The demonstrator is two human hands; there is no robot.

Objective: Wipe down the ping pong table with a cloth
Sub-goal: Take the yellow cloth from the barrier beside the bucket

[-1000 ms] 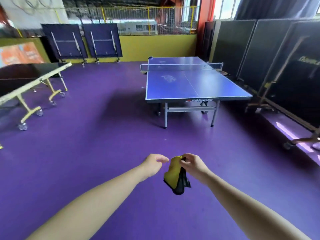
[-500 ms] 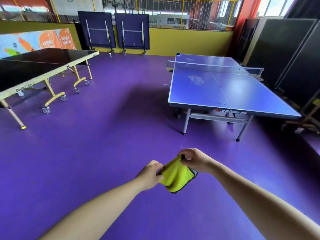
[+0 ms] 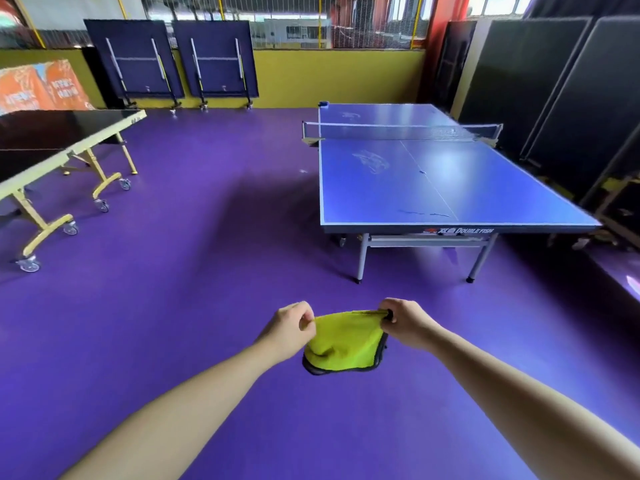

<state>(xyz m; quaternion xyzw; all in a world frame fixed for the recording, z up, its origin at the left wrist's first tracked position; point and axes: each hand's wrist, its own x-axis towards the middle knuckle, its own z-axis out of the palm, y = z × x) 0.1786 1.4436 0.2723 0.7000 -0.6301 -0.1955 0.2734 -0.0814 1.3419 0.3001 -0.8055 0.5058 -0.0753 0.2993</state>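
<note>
Both hands pinch the yellow cloth (image 3: 343, 344) stretched between them: left hand (image 3: 289, 329) on one corner, right hand (image 3: 403, 323) on the other. The blue bench (image 3: 433, 181) is well ahead. With grips that light, a corner could slip and the cloth hits the floor (image 3: 207, 271).

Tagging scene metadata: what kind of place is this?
Probably an indoor table tennis hall: a blue ping pong table with its net up, two folded tables parked against the far wall, and a black-topped table on castors at left.
</note>
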